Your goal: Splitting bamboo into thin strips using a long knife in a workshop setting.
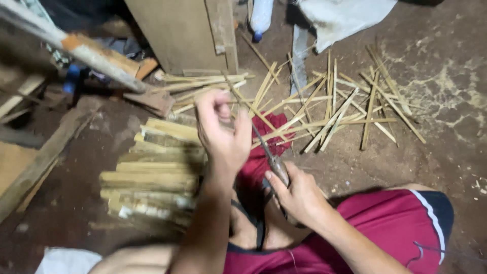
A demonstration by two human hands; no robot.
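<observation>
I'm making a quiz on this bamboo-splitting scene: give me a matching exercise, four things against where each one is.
Things:
1. knife
2. stacked bamboo slats
3. scattered thin strips
4. plastic bottle

Places:
A. spread over the dirt floor, upper right
B. piled on the floor to the left of the left hand
C. at the top edge, beside the wooden board
D. handle in the right hand, blade pointing up toward the left hand

Pairs: 1-D, 2-B, 3-A, 4-C
</observation>
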